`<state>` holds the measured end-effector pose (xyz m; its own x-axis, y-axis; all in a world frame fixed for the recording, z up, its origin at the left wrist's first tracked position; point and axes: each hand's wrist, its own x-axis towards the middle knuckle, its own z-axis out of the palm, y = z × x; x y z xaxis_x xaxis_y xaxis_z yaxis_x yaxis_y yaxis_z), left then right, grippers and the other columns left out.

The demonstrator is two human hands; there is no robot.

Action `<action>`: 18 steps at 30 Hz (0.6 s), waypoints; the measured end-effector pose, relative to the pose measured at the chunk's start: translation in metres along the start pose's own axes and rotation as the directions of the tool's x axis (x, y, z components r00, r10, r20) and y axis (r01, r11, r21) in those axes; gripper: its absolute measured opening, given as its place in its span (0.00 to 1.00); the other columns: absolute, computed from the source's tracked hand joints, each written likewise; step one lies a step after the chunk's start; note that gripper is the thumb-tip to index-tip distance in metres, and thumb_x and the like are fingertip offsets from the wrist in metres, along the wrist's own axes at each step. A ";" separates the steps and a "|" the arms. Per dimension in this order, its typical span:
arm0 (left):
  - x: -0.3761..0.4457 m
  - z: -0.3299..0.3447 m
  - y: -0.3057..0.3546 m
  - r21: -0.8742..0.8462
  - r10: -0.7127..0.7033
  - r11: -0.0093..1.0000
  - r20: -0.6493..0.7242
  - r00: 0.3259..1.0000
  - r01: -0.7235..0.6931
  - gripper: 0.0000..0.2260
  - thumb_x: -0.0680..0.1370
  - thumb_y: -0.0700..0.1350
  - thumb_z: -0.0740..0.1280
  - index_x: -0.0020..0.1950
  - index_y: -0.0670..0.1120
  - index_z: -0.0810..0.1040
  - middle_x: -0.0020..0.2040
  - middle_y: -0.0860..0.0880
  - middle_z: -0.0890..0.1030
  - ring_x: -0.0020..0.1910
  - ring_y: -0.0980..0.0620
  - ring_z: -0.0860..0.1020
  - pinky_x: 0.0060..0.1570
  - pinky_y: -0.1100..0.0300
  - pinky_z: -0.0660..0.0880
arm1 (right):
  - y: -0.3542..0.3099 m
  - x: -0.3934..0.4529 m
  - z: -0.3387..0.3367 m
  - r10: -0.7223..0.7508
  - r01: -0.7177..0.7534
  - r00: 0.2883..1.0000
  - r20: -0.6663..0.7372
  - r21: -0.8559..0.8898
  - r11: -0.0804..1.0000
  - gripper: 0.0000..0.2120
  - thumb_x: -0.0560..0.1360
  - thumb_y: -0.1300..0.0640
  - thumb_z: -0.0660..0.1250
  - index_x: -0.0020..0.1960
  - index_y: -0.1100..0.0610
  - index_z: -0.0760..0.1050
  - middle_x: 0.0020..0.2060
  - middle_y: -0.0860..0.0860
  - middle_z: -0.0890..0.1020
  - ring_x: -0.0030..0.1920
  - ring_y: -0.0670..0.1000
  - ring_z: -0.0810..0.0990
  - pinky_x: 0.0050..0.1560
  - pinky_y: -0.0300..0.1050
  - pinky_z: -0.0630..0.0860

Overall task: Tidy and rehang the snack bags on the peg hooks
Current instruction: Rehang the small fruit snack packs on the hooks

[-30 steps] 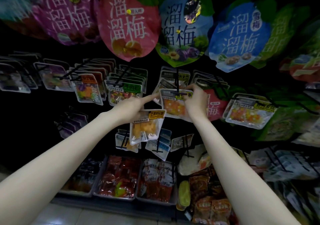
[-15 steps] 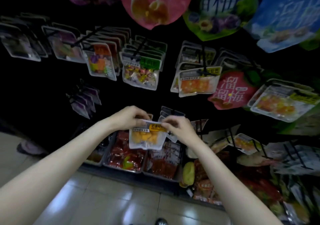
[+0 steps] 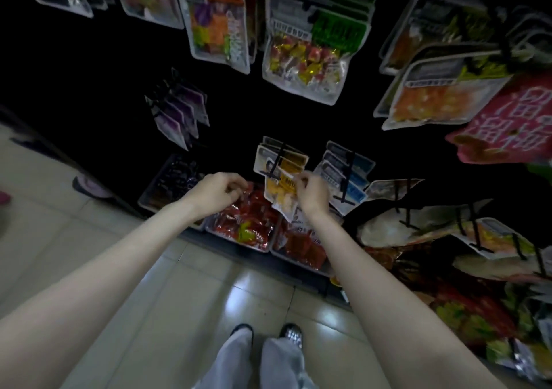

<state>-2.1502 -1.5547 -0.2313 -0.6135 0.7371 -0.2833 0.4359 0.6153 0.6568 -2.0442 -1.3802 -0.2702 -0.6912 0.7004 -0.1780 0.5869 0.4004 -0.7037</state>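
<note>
Right hand [image 3: 310,192] is pinching the yellow-labelled snack bag [image 3: 282,192] at the peg hook [image 3: 276,164]; left hand [image 3: 219,191] is hovering loosely curled, empty, above red packet trays [image 3: 242,224].

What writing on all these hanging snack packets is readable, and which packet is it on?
"溜" and "梅", large white characters, seen sideways and partly cut off: on the pink bag at the right edge.
Orange-topped packet: header print too blurred to read.
Green-topped candy packet: print too blurred to read.
Yellow-labelled packet pinched by the right hand: label too small and blurred.
Blue-labelled packets: unreadable.
</note>
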 end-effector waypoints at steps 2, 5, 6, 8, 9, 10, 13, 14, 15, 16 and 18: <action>-0.001 0.002 -0.004 -0.024 -0.003 1.000 0.003 1.000 0.003 0.10 0.78 0.38 0.62 0.58 0.45 0.77 0.46 0.50 0.79 0.41 0.57 0.77 0.37 0.70 0.69 | -0.001 0.011 0.007 0.052 -0.050 0.998 -0.029 0.055 0.997 0.10 0.80 0.62 0.58 0.52 0.59 0.78 0.48 0.57 0.81 0.35 0.48 0.76 0.41 0.43 0.74; -0.003 0.001 -0.009 -0.039 0.004 0.999 0.001 1.000 -0.003 0.12 0.78 0.36 0.61 0.59 0.44 0.76 0.45 0.51 0.79 0.37 0.66 0.74 0.37 0.72 0.68 | 0.003 0.024 0.019 0.148 -0.144 0.989 -0.022 0.143 0.979 0.09 0.79 0.63 0.60 0.46 0.57 0.78 0.59 0.58 0.78 0.46 0.57 0.81 0.50 0.54 0.79; -0.004 0.000 -0.010 -0.046 0.003 0.999 0.000 1.000 -0.003 0.13 0.77 0.36 0.61 0.60 0.44 0.76 0.45 0.51 0.79 0.37 0.66 0.74 0.38 0.72 0.69 | 0.004 0.026 0.021 0.182 -0.178 0.983 -0.013 0.159 0.971 0.09 0.78 0.63 0.60 0.46 0.58 0.78 0.60 0.58 0.78 0.46 0.59 0.81 0.50 0.56 0.79; -0.004 -0.001 -0.011 -0.056 -0.001 0.998 -0.002 1.000 0.001 0.13 0.77 0.35 0.61 0.61 0.43 0.75 0.46 0.49 0.80 0.38 0.59 0.75 0.42 0.68 0.71 | 0.006 0.031 0.027 0.218 -0.214 0.976 -0.005 0.174 0.961 0.07 0.79 0.62 0.61 0.48 0.60 0.78 0.54 0.59 0.80 0.44 0.59 0.82 0.48 0.58 0.80; -0.004 -0.001 -0.012 -0.061 -0.005 0.998 -0.002 1.000 0.005 0.13 0.77 0.35 0.61 0.61 0.43 0.75 0.46 0.48 0.80 0.40 0.57 0.76 0.45 0.65 0.72 | 0.006 0.032 0.029 0.214 -0.209 0.977 -0.011 0.185 0.960 0.07 0.79 0.62 0.61 0.48 0.60 0.78 0.50 0.60 0.81 0.43 0.59 0.82 0.48 0.58 0.80; -0.004 -0.001 -0.012 -0.065 -0.009 0.998 -0.002 1.000 0.009 0.13 0.77 0.35 0.61 0.61 0.43 0.75 0.45 0.49 0.79 0.40 0.55 0.76 0.47 0.62 0.72 | 0.005 0.033 0.030 0.208 -0.201 0.978 -0.020 0.186 0.962 0.07 0.79 0.61 0.61 0.49 0.60 0.78 0.48 0.61 0.81 0.42 0.59 0.81 0.49 0.56 0.79; -0.005 -0.001 -0.015 -0.068 -0.014 0.998 0.000 1.000 0.014 0.13 0.77 0.36 0.62 0.60 0.44 0.75 0.43 0.52 0.78 0.41 0.53 0.77 0.48 0.59 0.73 | 0.000 0.033 0.031 0.181 -0.171 0.980 -0.079 0.114 0.979 0.10 0.79 0.63 0.58 0.54 0.63 0.76 0.46 0.61 0.80 0.42 0.56 0.78 0.42 0.44 0.72; -0.005 -0.001 -0.016 -0.066 -0.014 0.998 0.002 1.000 0.014 0.13 0.77 0.36 0.62 0.61 0.44 0.75 0.44 0.51 0.79 0.41 0.52 0.77 0.48 0.59 0.74 | -0.004 0.031 0.029 0.183 -0.172 0.978 -0.101 0.105 0.979 0.11 0.79 0.65 0.57 0.57 0.62 0.74 0.47 0.60 0.79 0.44 0.55 0.77 0.41 0.44 0.70; -0.005 -0.002 -0.016 -0.067 -0.013 0.998 0.002 1.000 0.013 0.13 0.77 0.36 0.62 0.61 0.44 0.75 0.44 0.51 0.79 0.42 0.51 0.78 0.48 0.58 0.74 | -0.007 0.028 0.028 0.175 -0.162 0.978 -0.113 0.113 0.980 0.12 0.78 0.66 0.56 0.60 0.62 0.72 0.48 0.59 0.77 0.47 0.55 0.77 0.42 0.45 0.70; -0.005 -0.003 -0.014 -0.070 -0.008 0.997 -0.003 1.000 0.008 0.14 0.77 0.36 0.62 0.62 0.44 0.74 0.44 0.51 0.79 0.43 0.51 0.78 0.47 0.58 0.74 | -0.010 0.023 0.026 0.147 -0.132 0.982 -0.117 0.127 0.983 0.14 0.77 0.67 0.57 0.62 0.61 0.69 0.51 0.59 0.76 0.51 0.57 0.77 0.46 0.47 0.72; -0.005 -0.006 -0.007 -0.081 0.008 0.997 -0.011 1.000 -0.009 0.14 0.77 0.36 0.62 0.63 0.43 0.73 0.45 0.50 0.79 0.44 0.52 0.78 0.43 0.63 0.73 | -0.013 0.006 0.016 0.051 -0.039 0.992 -0.114 0.112 0.993 0.17 0.77 0.67 0.59 0.64 0.60 0.68 0.59 0.59 0.73 0.61 0.58 0.72 0.59 0.50 0.71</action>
<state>-2.1545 -1.5647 -0.2304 -0.6170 0.7390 -0.2706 0.3866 0.5841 0.7137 -2.0630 -1.3901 -0.2728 -0.6077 0.7827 -0.1346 0.5622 0.3042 -0.7691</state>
